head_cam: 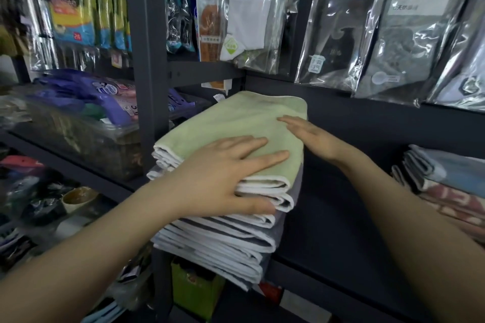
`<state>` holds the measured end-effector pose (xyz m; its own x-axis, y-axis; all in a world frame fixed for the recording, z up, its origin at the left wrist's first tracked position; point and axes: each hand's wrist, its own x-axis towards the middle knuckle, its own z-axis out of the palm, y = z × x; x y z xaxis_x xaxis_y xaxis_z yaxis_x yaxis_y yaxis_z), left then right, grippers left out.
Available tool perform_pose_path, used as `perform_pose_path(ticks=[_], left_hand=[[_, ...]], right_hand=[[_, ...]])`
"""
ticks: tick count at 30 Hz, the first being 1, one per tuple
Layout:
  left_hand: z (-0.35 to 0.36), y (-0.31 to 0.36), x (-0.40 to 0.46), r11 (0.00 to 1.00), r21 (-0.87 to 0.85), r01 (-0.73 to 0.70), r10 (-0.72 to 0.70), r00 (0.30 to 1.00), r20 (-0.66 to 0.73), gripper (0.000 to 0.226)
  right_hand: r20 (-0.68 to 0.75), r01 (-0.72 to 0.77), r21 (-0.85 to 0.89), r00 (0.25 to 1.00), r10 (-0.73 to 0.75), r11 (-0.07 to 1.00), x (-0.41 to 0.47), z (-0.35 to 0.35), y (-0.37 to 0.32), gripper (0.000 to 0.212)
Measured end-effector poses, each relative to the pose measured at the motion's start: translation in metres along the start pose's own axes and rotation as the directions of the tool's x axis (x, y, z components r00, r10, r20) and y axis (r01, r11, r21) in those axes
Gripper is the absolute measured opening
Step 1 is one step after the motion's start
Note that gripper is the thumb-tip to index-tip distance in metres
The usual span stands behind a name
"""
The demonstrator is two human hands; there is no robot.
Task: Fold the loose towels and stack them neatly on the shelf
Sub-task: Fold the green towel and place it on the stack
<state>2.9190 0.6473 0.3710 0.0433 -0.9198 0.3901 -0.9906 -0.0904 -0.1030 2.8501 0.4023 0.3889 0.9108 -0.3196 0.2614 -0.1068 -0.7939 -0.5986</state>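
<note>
A folded green towel (pixel 236 123) lies on top of a stack of folded grey and white towels (pixel 225 238) that sits on the dark shelf (pixel 341 217), close against the upright post (pixel 151 60) of the rack. The left hand (pixel 223 176) lies flat on the near part of the green towel, fingers straight and spread, its thumb running along the white folded edges at the front of the pile; its grip holds nothing. The right hand (pixel 312 136) rests on the towel's right edge, fingers straight and together, likewise grasping nothing. Further right on the same shelf lies another pile of folded cloths (pixel 446 181) in blue and red patterns. Packaged goods in clear bags (pixel 367 34) hang above.
</note>
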Motion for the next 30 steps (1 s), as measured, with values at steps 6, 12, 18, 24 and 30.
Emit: perform_pose_path(ticks=[6, 12, 18, 24, 30], left_hand=[[0.002, -0.009, -0.021, 0.999, -0.033, 0.013, -0.024, 0.930, -0.367, 0.065], [0.009, -0.030, -0.051, 0.993, 0.102, 0.057, -0.004, 0.886, -0.463, 0.043], [0.004, -0.035, -0.051, 0.972, 0.233, 0.024, 0.093, 0.874, -0.477, 0.030], [-0.022, -0.047, -0.042, 0.954, 0.290, 0.077, 0.105, 0.820, -0.563, 0.030], [-0.010, -0.043, -0.060, 0.992, 0.128, 0.000, 0.039, 0.953, -0.302, 0.043]], right_hand=[[-0.350, 0.241, -0.314, 0.870, -0.348, 0.918, -0.036, 0.014, -0.027, 0.031], [-0.162, 0.567, -0.349, 0.747, -0.644, 0.746, -0.113, 0.032, -0.047, 0.037], [-0.063, 0.492, -0.699, 0.680, -0.730, 0.519, -0.119, 0.032, -0.055, 0.028], [-0.313, 0.453, -0.597, 0.628, -0.712, 0.662, -0.114, 0.047, -0.083, 0.022], [-0.285, 0.433, -0.537, 0.714, -0.639, 0.723, -0.124, 0.064, -0.084, 0.028]])
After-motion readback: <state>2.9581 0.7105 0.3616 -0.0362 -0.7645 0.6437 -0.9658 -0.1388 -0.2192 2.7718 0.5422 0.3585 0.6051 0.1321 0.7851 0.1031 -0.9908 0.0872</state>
